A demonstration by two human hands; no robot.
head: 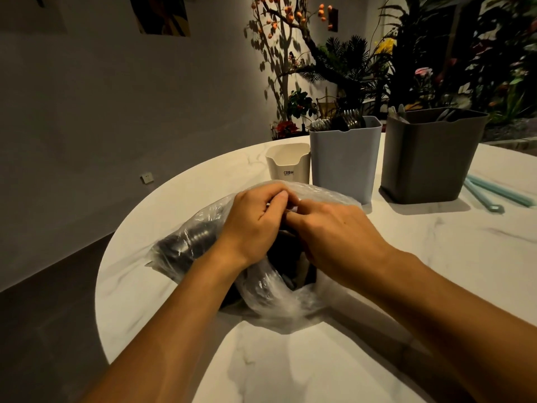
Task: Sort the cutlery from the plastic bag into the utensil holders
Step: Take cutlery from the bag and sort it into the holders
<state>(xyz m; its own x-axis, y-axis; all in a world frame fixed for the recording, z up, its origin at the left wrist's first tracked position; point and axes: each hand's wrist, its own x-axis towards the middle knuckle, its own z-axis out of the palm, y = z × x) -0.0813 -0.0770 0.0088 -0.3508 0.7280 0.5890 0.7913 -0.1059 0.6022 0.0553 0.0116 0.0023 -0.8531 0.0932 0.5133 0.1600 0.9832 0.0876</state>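
On a white marble table (377, 257) | left hand (252, 222) and right hand (334, 231) pinch the plastic bag (279, 298) of dark cutlery at its mouth | step: opening bag | next: likely lift one piece toward the holders (345, 158)

— Where is the plastic bag (270, 301)?

— Crumpled, clear, full of dark cutlery (189, 242), just in front of the blue holder (344, 161).

— And the others?

— A low white holder (286, 164) touches its left side; a grey holder (427, 158) stands right of it.
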